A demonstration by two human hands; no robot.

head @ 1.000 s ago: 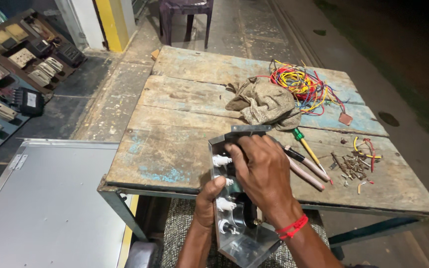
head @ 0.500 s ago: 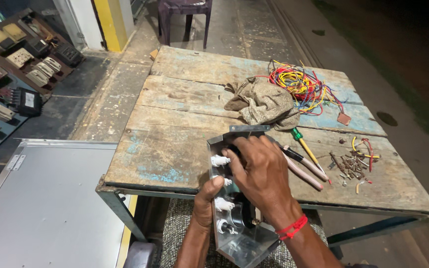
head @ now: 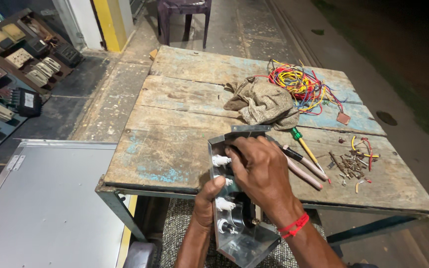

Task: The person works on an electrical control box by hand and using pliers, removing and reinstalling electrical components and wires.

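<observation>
Holding pretty much sums up both hands here: a shiny metal panel [head: 239, 218] with white fittings along its face is gripped from two sides, out past the near edge of a worn wooden table [head: 175, 144]. The left hand [head: 205, 203] is wrapped around the panel's lower left edge, thumb pressed onto the face between two of the white fittings. The right hand [head: 261, 171] is laid over the panel's upper part, fingers curled closed around its top right side, so the bit underneath is hidden. A red band [head: 295, 225] is worn on the right wrist.

On the table just beside the right hand, a green-handled screwdriver [head: 304, 146] and a couple of darker and pinkish tools [head: 301, 168] are lined up at a slant. A crumpled beige cloth [head: 264, 104] is dumped further back, touching a tangle of red, yellow and blue wires [head: 299, 84]. Small screws and wire offcuts [head: 351, 161] are scattered off to the right.

A flat grey metal sheet [head: 40, 208] is lying on the floor to the left, and boards of switches [head: 21, 74] are propped up beyond it. A dark plastic chair [head: 184, 15] is parked behind the table.
</observation>
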